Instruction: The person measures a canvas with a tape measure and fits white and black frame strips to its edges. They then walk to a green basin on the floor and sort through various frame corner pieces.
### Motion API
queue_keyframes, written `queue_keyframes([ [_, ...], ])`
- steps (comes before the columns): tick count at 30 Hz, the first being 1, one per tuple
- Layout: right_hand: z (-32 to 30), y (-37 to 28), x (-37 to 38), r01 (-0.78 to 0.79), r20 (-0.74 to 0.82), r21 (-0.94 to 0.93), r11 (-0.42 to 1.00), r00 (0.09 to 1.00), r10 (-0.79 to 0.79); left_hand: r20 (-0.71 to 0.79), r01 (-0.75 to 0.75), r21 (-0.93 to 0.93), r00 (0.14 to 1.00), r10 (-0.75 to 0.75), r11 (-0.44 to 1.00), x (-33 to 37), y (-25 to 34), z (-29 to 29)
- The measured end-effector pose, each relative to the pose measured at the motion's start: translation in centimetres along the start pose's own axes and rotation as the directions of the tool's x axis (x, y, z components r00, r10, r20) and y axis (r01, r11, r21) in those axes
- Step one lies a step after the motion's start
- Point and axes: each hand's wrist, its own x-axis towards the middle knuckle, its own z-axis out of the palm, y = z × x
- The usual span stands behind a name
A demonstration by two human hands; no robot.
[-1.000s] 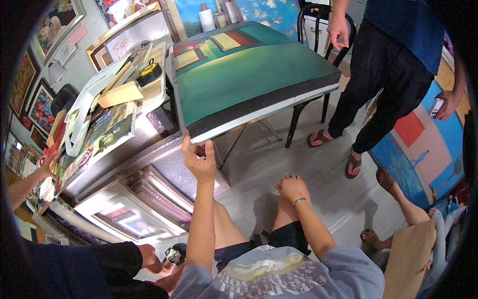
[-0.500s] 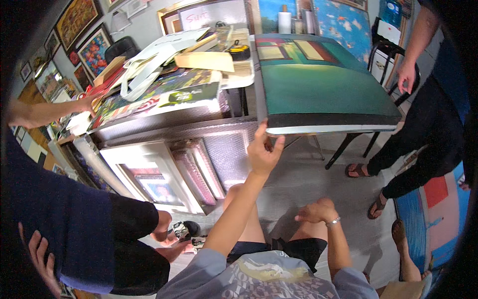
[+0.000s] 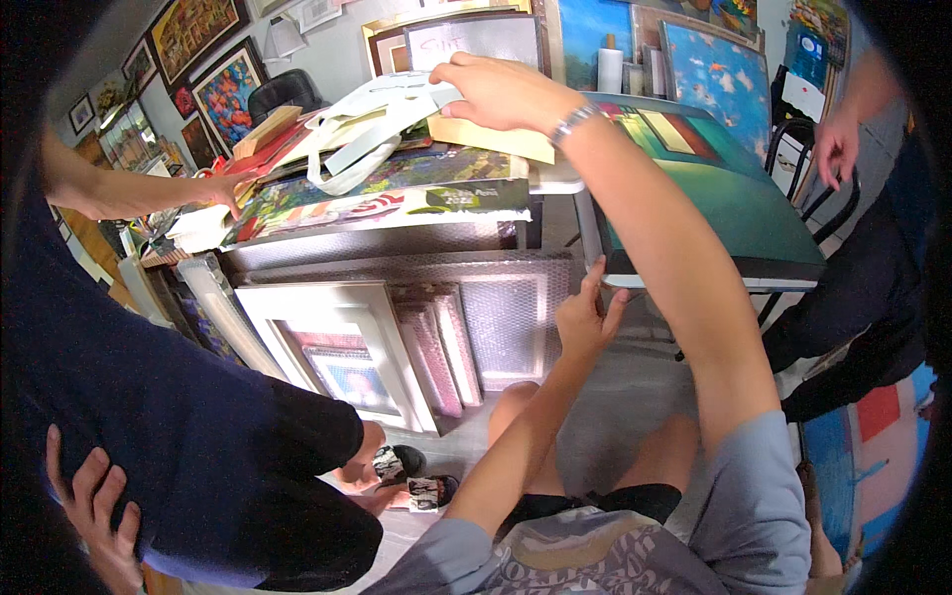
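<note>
A thick stretched canvas painting (image 3: 684, 213), mostly green with a dark near edge, lies flat at right of the cluttered table. My left hand (image 3: 587, 319) is at its near left corner, index finger and thumb against the edge, other fingers curled. My right arm crosses over the canvas and hides part of it. On the pile at left, my right hand (image 3: 506, 91) has its fingers and thumb around the edge of a white bag-like sheet (image 3: 372, 124) with a looped strap. A cream card (image 3: 496, 137) lies just below that hand.
A person at left rests a hand (image 3: 223, 190) on the pile; another person's hand (image 3: 836, 151) hangs at right. Framed pictures (image 3: 332, 347) in bubble wrap lean beneath the table. A black chair (image 3: 283, 94) stands behind. A blue-and-pink painting (image 3: 873, 446) is low at right.
My right hand has risen from near my lap and reached left across the canvas to the white sheet. The view has turned left. My left hand stays at the canvas corner.
</note>
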Motion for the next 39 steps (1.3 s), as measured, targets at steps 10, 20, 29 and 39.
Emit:
queue_keyframes([
  [10, 5.6, -0.8, 6.8, -0.045, 0.264, -0.025, 0.999, 0.963, 0.05, 0.017, -0.066, 0.002, 0.998, 0.066, 0.998, -0.9, -3.1, 0.3],
  [20, 2.8, -1.0, 5.0, -0.02, -0.043, 0.033, 0.999, 0.999, 0.022, 0.044, -0.119, 0.112, 0.992, 0.114, 0.987, -0.1, -1.3, -0.9],
  [29, -2.2, -4.7, 1.3, 0.091, -0.442, 0.184, 0.979, 0.897, 0.0, 0.043, -0.062, 0.059, 0.997, 0.06, 0.996, 0.2, -0.4, -1.2],
  [39, -5.4, -7.0, -2.2, 0.077, -0.568, 0.312, 0.947, 0.814, 0.121, 0.026, -0.069, 0.014, 0.997, 0.069, 0.998, 0.0, -0.6, -0.8],
])
